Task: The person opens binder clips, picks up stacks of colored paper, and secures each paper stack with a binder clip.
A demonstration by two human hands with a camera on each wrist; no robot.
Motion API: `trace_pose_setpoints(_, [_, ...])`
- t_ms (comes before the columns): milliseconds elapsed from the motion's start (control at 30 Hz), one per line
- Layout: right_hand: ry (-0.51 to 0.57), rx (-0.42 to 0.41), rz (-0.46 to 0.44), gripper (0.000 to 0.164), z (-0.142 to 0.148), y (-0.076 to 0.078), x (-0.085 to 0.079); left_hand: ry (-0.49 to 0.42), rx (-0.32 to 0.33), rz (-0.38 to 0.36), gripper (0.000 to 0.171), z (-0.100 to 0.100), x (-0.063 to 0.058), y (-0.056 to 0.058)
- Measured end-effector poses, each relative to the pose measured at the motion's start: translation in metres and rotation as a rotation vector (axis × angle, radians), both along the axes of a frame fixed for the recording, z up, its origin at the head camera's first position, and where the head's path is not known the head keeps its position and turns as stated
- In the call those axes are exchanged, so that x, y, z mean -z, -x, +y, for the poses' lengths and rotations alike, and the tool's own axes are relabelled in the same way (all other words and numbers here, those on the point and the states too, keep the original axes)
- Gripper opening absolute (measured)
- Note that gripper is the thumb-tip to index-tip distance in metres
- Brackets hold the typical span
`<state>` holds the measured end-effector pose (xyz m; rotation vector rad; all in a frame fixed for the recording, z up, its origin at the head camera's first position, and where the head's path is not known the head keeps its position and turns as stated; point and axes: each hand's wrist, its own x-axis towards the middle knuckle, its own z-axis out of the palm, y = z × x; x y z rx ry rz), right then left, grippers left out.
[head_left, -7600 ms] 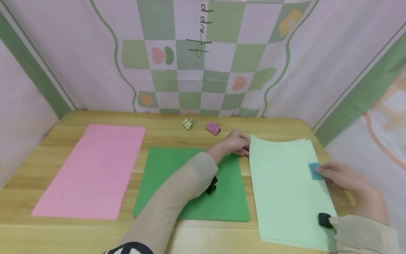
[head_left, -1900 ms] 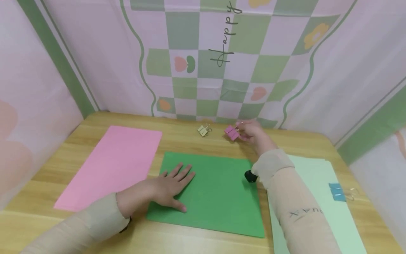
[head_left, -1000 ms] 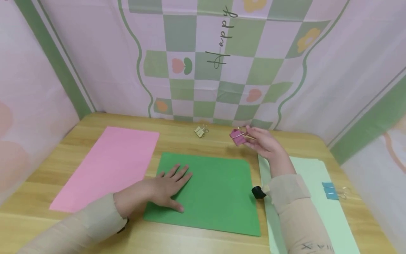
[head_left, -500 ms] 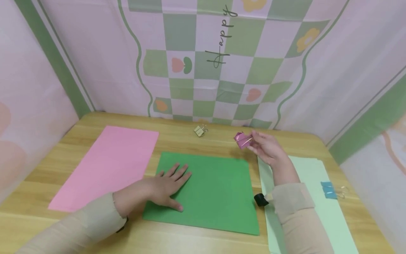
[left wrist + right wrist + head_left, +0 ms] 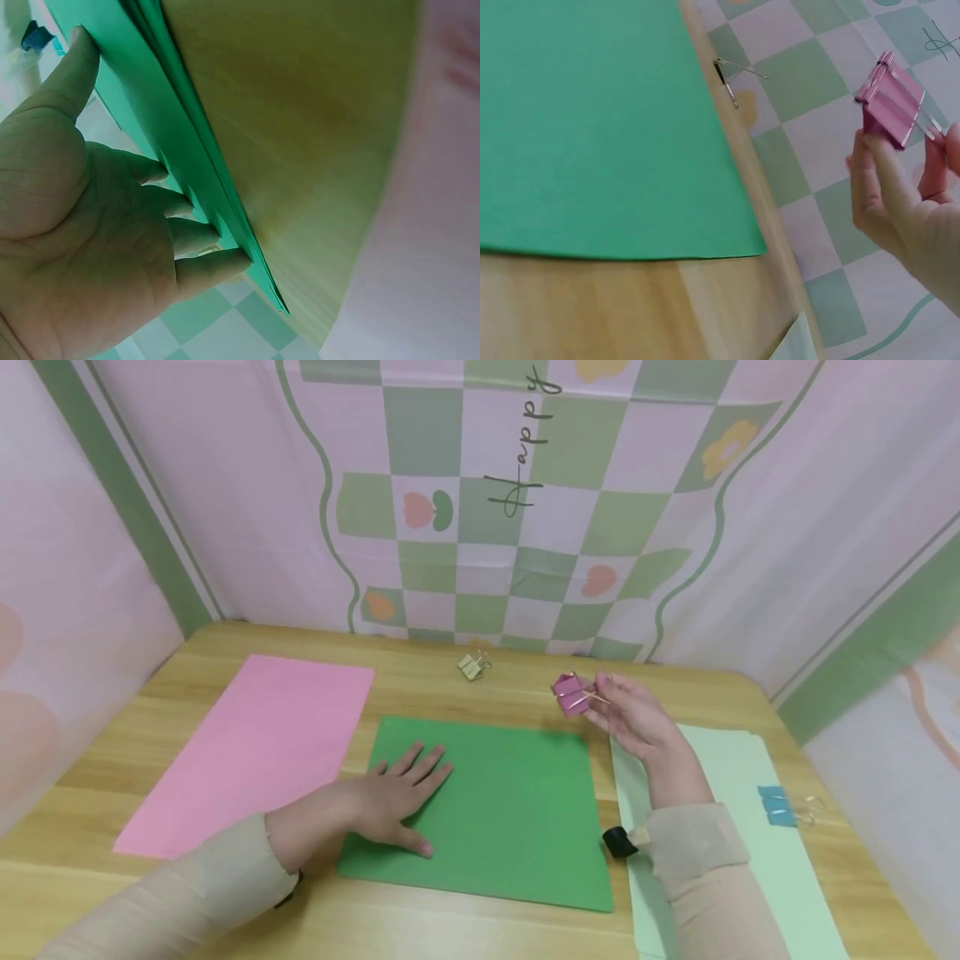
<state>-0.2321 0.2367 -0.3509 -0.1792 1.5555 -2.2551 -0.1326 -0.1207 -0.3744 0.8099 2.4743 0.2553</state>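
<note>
My left hand (image 5: 390, 806) lies with spread fingers on the left part of the green paper stack (image 5: 517, 818). In the left wrist view its fingertips meet the top sheet, and several layered edges of the stack show. My right hand (image 5: 633, 714) holds a pink binder clip (image 5: 572, 694) by its wire handles, raised beyond the stack's far right corner. The right wrist view shows the clip's pink body (image 5: 891, 105) with the fingers and thumb around its handle end. A pale yellow binder clip (image 5: 472, 667) lies by itself near the table's back edge.
To the left lies a stack of pink paper (image 5: 255, 752). On the right, a pale green stack (image 5: 757, 860) carries a blue binder clip (image 5: 777, 806) on its right edge, partly under the right forearm. A patterned cloth (image 5: 495, 577) hangs behind the wooden table (image 5: 315, 918).
Earlier both hands were at the pale green stack and its blue clip. Since then the left hand came onto the green stack; the right picked up the pink clip and drew it slightly nearer.
</note>
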Motion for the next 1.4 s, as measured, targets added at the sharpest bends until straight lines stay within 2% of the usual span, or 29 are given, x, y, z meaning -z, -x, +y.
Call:
trace_pose_setpoints(100, [0.002,-0.016,0.055,0.025,0.0,-0.003,0.002,0.0,0.002,-0.007,0.104,0.0,-0.001,-0.001])
trace_pose_setpoints(200, [0.009,0.003,0.088,0.022,0.001,-0.004,0.003,-0.002,0.003,-0.008,0.104,0.0,-0.001,0.0])
trace_pose_setpoints(300, [0.044,0.045,0.066,0.013,0.003,-0.006,0.003,-0.003,0.007,-0.004,0.105,0.0,-0.001,0.001])
trace_pose_setpoints(467, [0.159,0.072,-0.032,0.018,0.011,-0.008,0.003,0.002,0.007,0.0,0.105,0.0,0.001,0.002])
trace_pose_setpoints(567, [0.234,0.043,-0.076,0.023,0.018,-0.009,0.005,0.007,-0.001,-0.003,0.105,0.0,0.002,0.002])
trace_pose_setpoints(767, [0.313,-0.07,-0.093,0.029,0.027,-0.009,0.008,0.009,0.001,-0.006,0.104,-0.001,0.002,0.002])
trace_pose_setpoints(867, [0.293,-0.123,-0.088,0.031,0.029,-0.01,0.005,0.002,0.006,-0.005,0.104,-0.002,0.001,0.002])
trace_pose_setpoints(967, [0.214,-0.154,-0.07,0.031,0.028,-0.011,0.001,-0.006,0.009,-0.004,0.105,-0.002,0.001,0.002])
trace_pose_setpoints(1033, [0.134,-0.143,-0.052,0.029,0.027,-0.014,-0.002,-0.008,0.011,-0.001,0.105,-0.002,0.001,0.002])
trace_pose_setpoints(1200, [-0.027,-0.033,-0.06,0.023,0.02,-0.023,-0.011,-0.009,0.013,0.002,0.105,-0.003,0.001,0.003])
trace_pose_setpoints(1267, [-0.034,-0.009,-0.089,0.024,0.017,-0.026,-0.013,-0.01,0.013,-0.001,0.105,-0.003,0.001,0.003])
trace_pose_setpoints(1400, [0.013,-0.024,-0.13,0.019,0.016,-0.032,-0.013,-0.01,0.015,-0.002,0.105,-0.003,0.001,0.001])
